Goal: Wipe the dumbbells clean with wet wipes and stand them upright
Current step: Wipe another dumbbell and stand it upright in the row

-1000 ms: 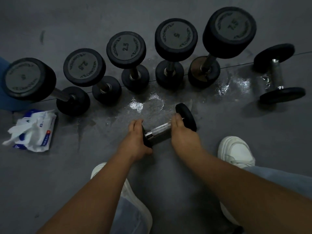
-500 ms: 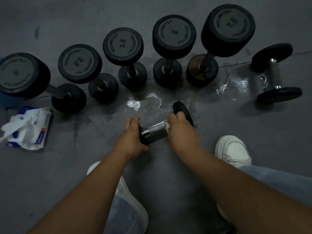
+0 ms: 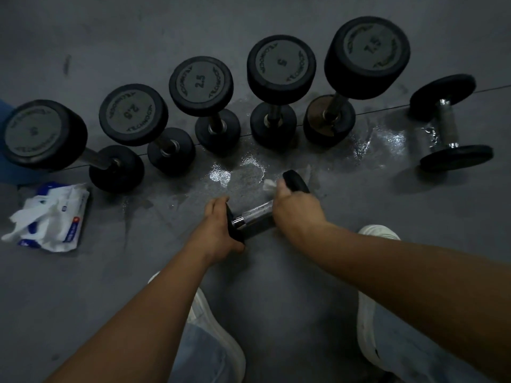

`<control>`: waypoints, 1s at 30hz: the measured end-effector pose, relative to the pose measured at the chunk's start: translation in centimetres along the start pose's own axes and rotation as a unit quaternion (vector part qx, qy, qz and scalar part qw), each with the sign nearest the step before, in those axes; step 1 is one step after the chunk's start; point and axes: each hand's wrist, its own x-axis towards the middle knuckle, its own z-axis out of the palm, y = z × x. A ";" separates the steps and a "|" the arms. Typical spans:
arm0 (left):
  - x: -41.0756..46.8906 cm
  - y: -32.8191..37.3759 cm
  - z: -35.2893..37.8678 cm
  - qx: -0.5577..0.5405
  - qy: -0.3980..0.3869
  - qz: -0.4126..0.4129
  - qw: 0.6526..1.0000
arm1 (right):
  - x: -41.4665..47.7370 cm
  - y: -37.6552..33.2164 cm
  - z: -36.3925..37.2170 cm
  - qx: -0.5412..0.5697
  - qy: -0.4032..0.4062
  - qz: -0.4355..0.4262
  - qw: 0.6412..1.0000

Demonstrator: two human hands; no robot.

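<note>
left hand [image 3: 218, 230] is clamped round the near plate of the small dumbbell [image 3: 254, 217]. right hand [image 3: 297, 208] is curled over the handle's far end, wet wipe [image 3: 269, 185] bunched underneath.

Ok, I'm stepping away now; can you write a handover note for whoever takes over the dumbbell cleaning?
Left hand grips the small dumbbell by its near end plate.
Right hand holds a wet wipe at the handle's far end.
Done: five dumbbells stand upright in a row.
To do: finish wiping this one and stand it, then probably the dumbbell lying on its side at far right.
Wipe pack lies on the floor, left.
</note>
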 end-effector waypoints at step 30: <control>0.9 0.2 -0.9 -0.013 -0.029 -0.021 0.999 | 3.1 0.5 -1.4 -0.094 0.099 -0.092 0.986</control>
